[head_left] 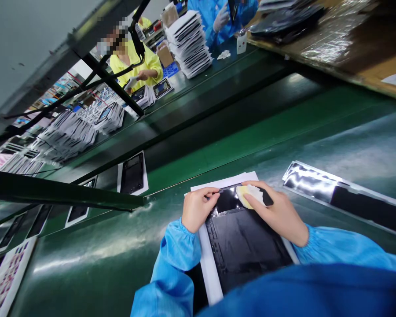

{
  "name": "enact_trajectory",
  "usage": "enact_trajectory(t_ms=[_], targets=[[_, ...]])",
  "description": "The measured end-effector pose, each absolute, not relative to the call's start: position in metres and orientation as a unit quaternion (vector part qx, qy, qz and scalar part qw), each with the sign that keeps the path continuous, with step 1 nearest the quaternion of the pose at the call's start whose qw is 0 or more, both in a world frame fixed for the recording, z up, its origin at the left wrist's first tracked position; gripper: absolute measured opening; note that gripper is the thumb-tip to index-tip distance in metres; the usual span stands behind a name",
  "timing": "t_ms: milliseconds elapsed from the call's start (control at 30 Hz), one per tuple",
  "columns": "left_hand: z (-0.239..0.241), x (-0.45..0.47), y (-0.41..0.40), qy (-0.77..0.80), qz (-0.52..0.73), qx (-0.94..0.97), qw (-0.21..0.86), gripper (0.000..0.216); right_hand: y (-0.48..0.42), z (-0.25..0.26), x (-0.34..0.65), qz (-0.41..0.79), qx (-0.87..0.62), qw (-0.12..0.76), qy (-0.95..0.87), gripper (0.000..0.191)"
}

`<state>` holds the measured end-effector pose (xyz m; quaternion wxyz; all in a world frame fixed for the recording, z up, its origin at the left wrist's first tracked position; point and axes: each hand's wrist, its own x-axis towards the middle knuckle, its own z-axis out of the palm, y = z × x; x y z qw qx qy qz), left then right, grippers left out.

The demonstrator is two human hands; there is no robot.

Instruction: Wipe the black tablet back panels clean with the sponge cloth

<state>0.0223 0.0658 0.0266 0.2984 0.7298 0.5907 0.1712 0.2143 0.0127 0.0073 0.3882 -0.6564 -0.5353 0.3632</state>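
Observation:
A black flat panel lies on white sheets on the green bench in front of me. My left hand is closed in a pinch at the panel's far left corner, gripping a thin edge or film strip there. My right hand presses a pale yellow-white cloth pad onto the panel's far edge, fingers curled over it. Both sleeves are blue.
A long shiny black strip lies to the right. Black panels on white sheets ride the green conveyor beyond. Stacks of panels stand on the far bench, where a person in yellow and another in blue work.

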Motion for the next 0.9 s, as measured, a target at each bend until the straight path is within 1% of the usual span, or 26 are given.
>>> enact_trajectory(t_ms=[267, 900], targets=[[0.0270, 0.0224, 0.0663, 0.596, 0.166, 0.722, 0.310, 0.017, 0.0130, 0.0059, 0.2145, 0.330, -0.658, 0.393, -0.551, 0.028], [0.0261, 0.0230, 0.0671, 0.595, 0.164, 0.722, 0.312, 0.017, 0.0135, 0.0073, 0.2136, 0.342, -0.659, 0.380, -0.552, 0.029]])
